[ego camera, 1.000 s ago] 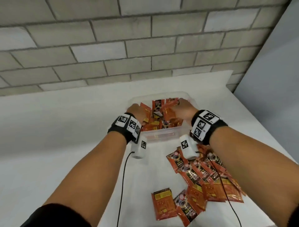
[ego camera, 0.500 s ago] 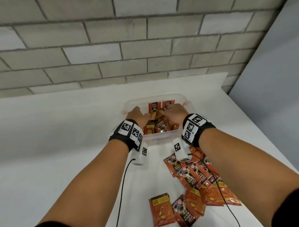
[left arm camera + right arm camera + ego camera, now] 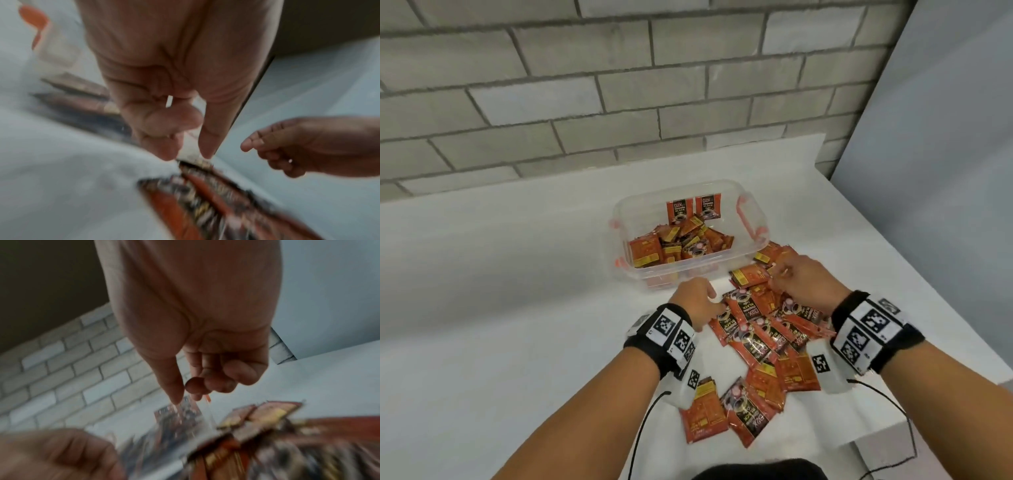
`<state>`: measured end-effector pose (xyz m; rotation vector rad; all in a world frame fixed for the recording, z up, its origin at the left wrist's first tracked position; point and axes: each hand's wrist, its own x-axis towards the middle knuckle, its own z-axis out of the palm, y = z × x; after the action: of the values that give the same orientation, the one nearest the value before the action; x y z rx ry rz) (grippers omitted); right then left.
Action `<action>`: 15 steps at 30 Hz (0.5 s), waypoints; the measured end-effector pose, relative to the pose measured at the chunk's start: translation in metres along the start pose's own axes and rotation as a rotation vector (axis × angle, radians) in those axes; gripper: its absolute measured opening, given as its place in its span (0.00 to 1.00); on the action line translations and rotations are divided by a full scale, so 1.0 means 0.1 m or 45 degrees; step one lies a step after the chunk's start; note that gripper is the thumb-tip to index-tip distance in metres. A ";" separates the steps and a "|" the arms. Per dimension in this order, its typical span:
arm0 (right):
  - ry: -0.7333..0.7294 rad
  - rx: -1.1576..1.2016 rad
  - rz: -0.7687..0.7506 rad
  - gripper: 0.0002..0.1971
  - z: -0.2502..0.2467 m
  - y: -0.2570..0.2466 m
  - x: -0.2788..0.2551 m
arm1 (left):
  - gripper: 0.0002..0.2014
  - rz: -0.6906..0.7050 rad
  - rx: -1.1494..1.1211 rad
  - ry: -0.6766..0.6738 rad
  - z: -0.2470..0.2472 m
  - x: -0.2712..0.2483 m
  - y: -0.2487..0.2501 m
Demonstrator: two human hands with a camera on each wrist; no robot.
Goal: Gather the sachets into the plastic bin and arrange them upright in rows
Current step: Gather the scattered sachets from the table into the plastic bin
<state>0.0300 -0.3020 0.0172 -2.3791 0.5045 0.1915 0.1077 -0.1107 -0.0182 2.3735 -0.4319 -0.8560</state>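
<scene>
Sachets (image 3: 758,337) lie in a loose heap on the white surface (image 3: 500,308), just in front of the bin (image 3: 751,219) and spreading toward the person; some show the red and yellow back, others the dark printed front; a few near the bin's right corner touch or nearly touch its wall. The bin is clear plastic with orange clips; inside it, 2 sachets (image 3: 693,209) stand upright against the far wall, side by side, and a jumble of others (image 3: 678,243) lies tilted and flat across the bottom.

Both hands are out of the bin and over the heap. The left hand (image 3: 697,301) sits at the heap's left edge, fingers (image 3: 162,128) loosely curled with the thumb pointing down toward a sachet; the left wrist view is blurred, and nothing is seen held. The right hand (image 3: 803,279) hovers at the far side of the heap, near the bin's front right corner; its fingers (image 3: 240,374) are curled in toward the palm, thumb extended down; whether they pinch a sachet cannot be told from the blurred right wrist view. Each wrist carries a black band with square markers; a grey brick wall (image 3: 619,85) backs the surface.
</scene>
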 end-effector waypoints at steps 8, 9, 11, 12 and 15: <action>0.002 -0.556 0.200 0.26 0.62 -0.05 0.10 | 0.26 -0.013 0.280 0.083 0.33 0.15 0.00; 0.013 -0.590 0.200 0.28 0.66 -0.05 0.11 | 0.26 -0.022 0.281 0.075 0.33 0.16 -0.01; 0.026 -0.611 0.160 0.30 0.70 -0.04 0.14 | 0.27 -0.037 0.284 0.074 0.30 0.17 -0.03; 0.021 -0.605 0.135 0.29 0.70 -0.04 0.14 | 0.27 -0.042 0.284 0.082 0.29 0.18 -0.05; 0.005 -0.465 0.112 0.27 0.66 -0.04 0.15 | 0.27 -0.070 0.211 0.096 0.21 0.16 -0.12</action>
<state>0.0453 -0.2606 -0.0338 -2.7130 0.6205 0.3438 0.1068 -0.1172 -0.0467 2.5714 -0.4235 -0.7784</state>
